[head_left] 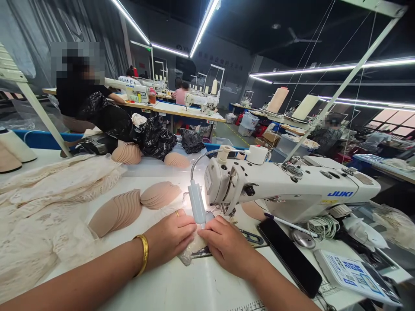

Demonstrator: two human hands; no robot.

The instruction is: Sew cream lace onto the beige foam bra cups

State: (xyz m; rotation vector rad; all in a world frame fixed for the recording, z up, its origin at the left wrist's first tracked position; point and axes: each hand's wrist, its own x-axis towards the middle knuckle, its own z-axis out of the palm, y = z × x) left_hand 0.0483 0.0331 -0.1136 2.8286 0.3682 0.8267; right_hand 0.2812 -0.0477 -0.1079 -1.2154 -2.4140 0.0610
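Note:
My left hand, with a gold bangle and a ring, is closed at the edge of a pale lace piece. Opposite it, my right hand pinches the same lace with thumb and fingers. Both hands are beside the needle area of a white sewing machine, and the needle itself is hidden. A grey lamp on a bendable neck hangs between them, lighting the work. Left of my hands lie fanned stacks of beige bra cups, with another beige stack touching behind.
Cream lace fabric is heaped at the left. A black phone, a coil of cord and a blue-and-white packet lie at the right. Black plastic bags stand behind the table. A co-worker sits beyond.

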